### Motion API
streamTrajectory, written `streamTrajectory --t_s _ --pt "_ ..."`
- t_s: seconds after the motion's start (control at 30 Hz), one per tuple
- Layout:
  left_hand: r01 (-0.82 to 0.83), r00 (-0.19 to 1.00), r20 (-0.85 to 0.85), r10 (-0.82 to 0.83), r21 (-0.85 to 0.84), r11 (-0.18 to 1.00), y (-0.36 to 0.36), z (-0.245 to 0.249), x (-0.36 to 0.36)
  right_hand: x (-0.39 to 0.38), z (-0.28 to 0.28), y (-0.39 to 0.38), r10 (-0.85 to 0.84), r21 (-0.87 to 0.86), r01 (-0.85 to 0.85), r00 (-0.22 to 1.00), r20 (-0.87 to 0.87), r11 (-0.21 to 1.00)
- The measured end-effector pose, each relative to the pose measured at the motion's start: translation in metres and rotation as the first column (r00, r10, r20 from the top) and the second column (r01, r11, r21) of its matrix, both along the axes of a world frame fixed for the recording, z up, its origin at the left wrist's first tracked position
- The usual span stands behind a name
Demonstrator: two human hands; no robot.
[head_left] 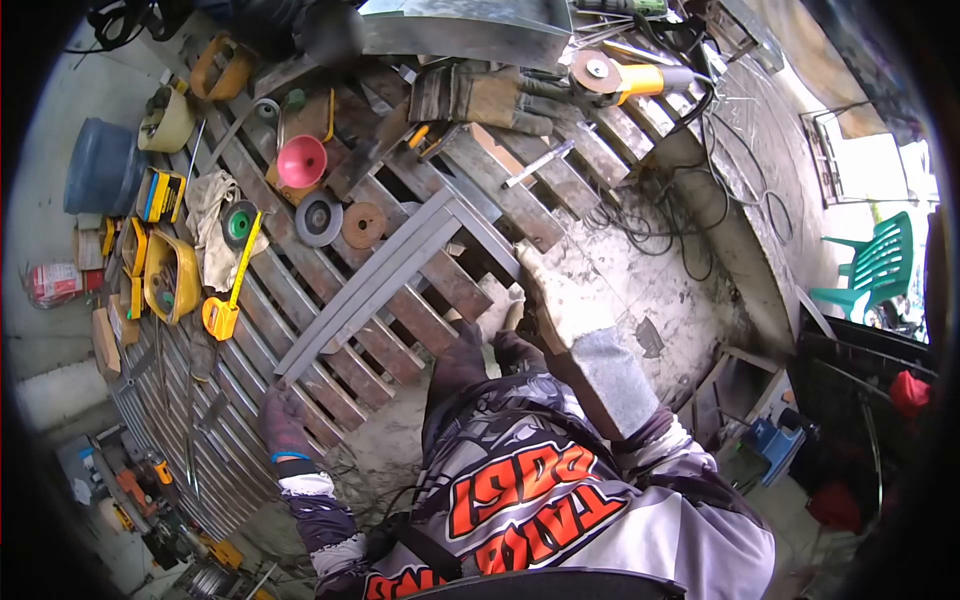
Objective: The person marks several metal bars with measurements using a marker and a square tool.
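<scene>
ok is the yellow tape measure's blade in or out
Out: from the tape measure a yellow blade stretches up beside the green-centred disc. How much remains inside, I cannot tell.

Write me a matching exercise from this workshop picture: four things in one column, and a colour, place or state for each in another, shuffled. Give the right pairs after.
Column one
1. Tape measure
2. Angle grinder
3. Chair
4. Left hand

Column two
A. Green, with a slatted back
B. At the near end of the grey metal bars
C. Blade pulled out
D. Yellow-bodied, with a disc fitted

Right pairs: 1-C, 2-D, 3-A, 4-B
</scene>
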State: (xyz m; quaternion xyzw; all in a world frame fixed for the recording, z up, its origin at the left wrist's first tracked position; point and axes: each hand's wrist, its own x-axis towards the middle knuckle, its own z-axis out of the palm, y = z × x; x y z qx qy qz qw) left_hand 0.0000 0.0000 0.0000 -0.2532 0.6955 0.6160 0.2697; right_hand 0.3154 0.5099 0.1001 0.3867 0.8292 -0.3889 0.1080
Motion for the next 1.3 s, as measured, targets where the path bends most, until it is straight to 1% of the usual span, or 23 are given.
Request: streamTrajectory --t_s 0.07,0.1,0.17,0.23,0.4,0.47,0.5,0.57,0.67,0.8,0.87,0.97,1.0,1.07,1.1,1.17,1.2,1.27,1.3 --pt "-0.060 0.998 0.020 0.062 -0.086 0.995 0.006 0.007 0.000 0.001 -0.003 -0.005 -0.044 -0.048 0.042 0.997 -0.055 0.998" --pt "-0.058 0.998 0.020 0.059 -0.074 0.996 0.024 0.004 0.008 0.003 -0.004 0.001 -0.046 -0.036 0.044 0.997 -0.056 0.998" --pt "-0.155 0.987 -0.056 0.149 -0.137 0.978 0.044 0.025 0.024 0.003 0.004 -0.001 0.056 0.119 -0.053 0.998 -0.016 0.991" --pt "-0.152 0.987 -0.068 0.144 -0.127 0.980 0.036 0.026 0.025 0.003 0.001 -0.004 0.061 0.127 -0.057 0.998 -0.027 0.990" --pt "-0.161 0.984 -0.097 0.153 -0.078 0.984 0.036 0.022 0.027 0.007 -0.018 -0.003 0.107 0.209 -0.088 0.991 -0.078 0.974" --pt "-0.212 0.975 -0.089 0.205 -0.079 0.974 0.040 0.022 0.026 0.007 -0.022 -0.002 0.126 0.242 -0.100 0.987 -0.096 0.965" --pt "-0.212 0.975 -0.089 0.205 -0.080 0.974 0.040 0.023 0.028 0.007 -0.019 -0.002 0.126 0.241 -0.100 0.987 -0.096 0.965" --pt "-0.204 0.975 -0.102 0.199 -0.039 0.978 0.041 0.024 0.030 0.004 -0.009 0.000 0.123 0.174 -0.118 0.992 -0.021 0.978" --pt "-0.168 0.981 -0.099 0.165 -0.025 0.985 0.037 0.020 0.028 0.001 -0.002 0.001 0.108 0.155 -0.107 0.994 0.000 0.982" --pt "-0.177 0.980 -0.091 0.177 0.006 0.984 0.036 0.020 0.029 -0.002 0.005 0.002 0.076 0.120 -0.081 0.996 0.040 0.989" --pt "-0.151 0.981 -0.112 0.157 0.063 0.987 0.036 0.022 0.032 -0.003 0.007 0.002 0.061 0.102 -0.067 0.996 0.061 0.992" --pt "-0.156 0.980 -0.109 0.164 0.075 0.985 0.031 0.018 0.030 -0.003 0.008 0.002 0.038 0.076 -0.045 0.995 0.093 0.996" --pt "-0.156 0.981 -0.109 0.163 0.074 0.985 0.031 0.017 0.030 -0.002 0.006 0.003 0.038 0.075 -0.045 0.995 0.093 0.996" --pt "-0.182 0.975 -0.114 0.189 0.064 0.981 0.031 0.015 0.030 0.003 -0.002 0.005 0.165 0.182 -0.161 0.986 -0.007 0.970" --pt "-0.182 0.976 -0.114 0.188 0.063 0.981 0.031 0.016 0.031 0.003 0.000 0.005 0.165 0.181 -0.161 0.986 -0.007 0.970" --pt "-0.158 0.979 -0.123 0.164 0.058 0.986 0.032 0.018 0.032 0.000 0.008 0.008 0.164 0.103 -0.170 0.984 0.065 0.980" --pt "-0.157 0.979 -0.124 0.163 0.056 0.986 0.033 0.017 0.031 -0.002 0.014 0.009 0.164 0.101 -0.170 0.984 0.064 0.980" --pt "-0.197 0.976 -0.093 0.195 -0.013 0.980 0.034 0.016 0.028 -0.004 0.022 0.010 0.165 0.051 -0.171 0.982 0.095 0.984" --pt "-0.195 0.977 -0.094 0.193 -0.014 0.981 0.034 0.016 0.027 -0.003 0.020 0.010 0.163 0.050 -0.169 0.982 0.094 0.984"
